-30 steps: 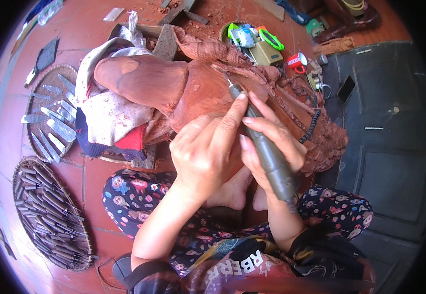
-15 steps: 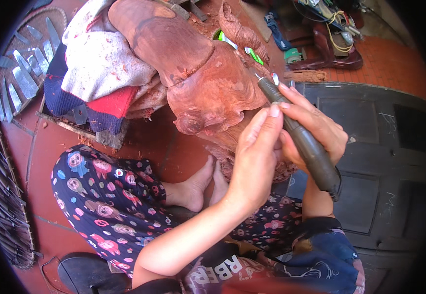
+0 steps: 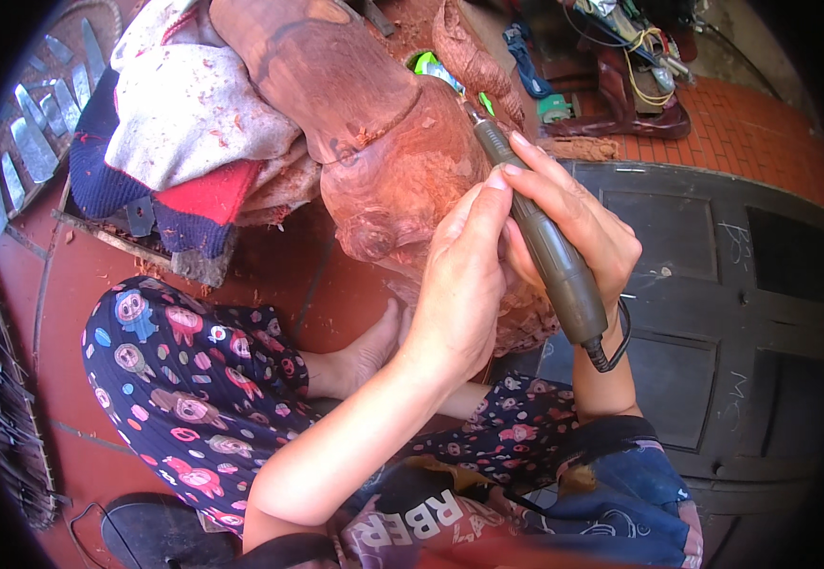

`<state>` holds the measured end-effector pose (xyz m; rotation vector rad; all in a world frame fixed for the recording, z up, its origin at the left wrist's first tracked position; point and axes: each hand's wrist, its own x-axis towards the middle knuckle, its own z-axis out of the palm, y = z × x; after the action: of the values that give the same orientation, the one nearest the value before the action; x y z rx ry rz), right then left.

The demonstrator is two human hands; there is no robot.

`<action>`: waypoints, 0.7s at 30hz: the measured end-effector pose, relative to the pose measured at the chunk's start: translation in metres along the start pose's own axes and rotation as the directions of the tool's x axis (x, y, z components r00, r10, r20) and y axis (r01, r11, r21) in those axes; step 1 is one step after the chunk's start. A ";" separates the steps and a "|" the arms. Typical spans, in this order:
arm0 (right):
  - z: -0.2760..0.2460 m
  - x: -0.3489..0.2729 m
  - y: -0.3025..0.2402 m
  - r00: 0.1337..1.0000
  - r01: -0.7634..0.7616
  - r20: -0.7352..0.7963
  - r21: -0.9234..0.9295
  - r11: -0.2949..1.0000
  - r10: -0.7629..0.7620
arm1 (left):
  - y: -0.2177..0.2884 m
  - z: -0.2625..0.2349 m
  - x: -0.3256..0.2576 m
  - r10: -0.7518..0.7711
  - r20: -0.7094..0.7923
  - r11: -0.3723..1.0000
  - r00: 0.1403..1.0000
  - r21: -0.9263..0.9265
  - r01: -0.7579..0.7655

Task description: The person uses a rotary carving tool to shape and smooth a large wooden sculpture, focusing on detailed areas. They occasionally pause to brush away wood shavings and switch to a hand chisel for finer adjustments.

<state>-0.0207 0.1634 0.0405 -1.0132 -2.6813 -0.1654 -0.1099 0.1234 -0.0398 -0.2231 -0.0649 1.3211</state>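
Note:
A reddish-brown wood carving (image 3: 398, 156) with a smooth rounded upper part and a rougher lower part lies ahead of me. My right hand (image 3: 587, 223) is wrapped round a dark, corded rotary tool (image 3: 564, 275) with a slim metal tip. My left hand (image 3: 459, 280) grips the same tool from the left, its thumb lying near the front of the barrel. The tip (image 3: 471, 109) points away from me at the carving's far right edge, beside a twisted wooden piece. Whether it touches the wood I cannot tell. Wood dust covers the carving's surface.
White, red and navy cloths (image 3: 184, 123) prop the carving on the left. Metal blades (image 3: 33, 147) lie in a round tray at far left, above a rack of dark tools (image 3: 4, 398). Dark panels (image 3: 677, 284) fill the right. Cords and gear (image 3: 649, 66) sit at the back right.
Both hands and the rotary tool have shifted left and slightly away from me, bringing the tip farther along the carving's edge. The view has moved a little too.

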 end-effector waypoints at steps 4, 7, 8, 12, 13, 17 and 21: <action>0.002 0.006 -0.001 1.000 -0.007 0.012 -0.028 1.000 0.007 | 0.010 0.011 0.001 -0.018 -0.069 0.999 0.997 0.038 0.021; 0.003 0.009 -0.001 1.000 0.006 0.017 -0.030 1.000 -0.006 | 0.012 0.013 0.002 -0.027 -0.072 0.999 0.997 0.039 0.029; 0.001 0.008 -0.001 1.000 0.013 0.024 -0.033 0.999 -0.012 | 0.011 0.012 0.001 -0.030 -0.061 0.999 0.998 0.035 0.033; -0.018 0.001 -0.013 0.998 -0.028 0.056 -0.045 0.999 0.031 | -0.003 0.010 -0.007 -0.020 0.009 0.991 1.000 0.134 0.019; -0.026 -0.001 -0.016 0.997 -0.008 0.071 -0.044 0.999 0.011 | -0.011 0.011 -0.014 -0.012 0.034 0.985 0.999 0.175 0.006; -0.074 -0.024 -0.024 0.987 0.058 0.155 -0.050 0.997 -0.049 | -0.024 0.019 -0.040 -0.249 0.129 0.929 0.960 0.313 0.199; -0.116 -0.050 -0.021 0.926 0.205 0.331 -0.035 0.978 -0.182 | -0.028 0.016 -0.049 -0.458 0.256 0.855 0.851 0.389 0.343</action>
<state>0.0258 0.0927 0.1368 -0.8554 -3.0997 -0.1394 -0.0982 0.0719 -0.0144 0.3012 -0.1734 0.9103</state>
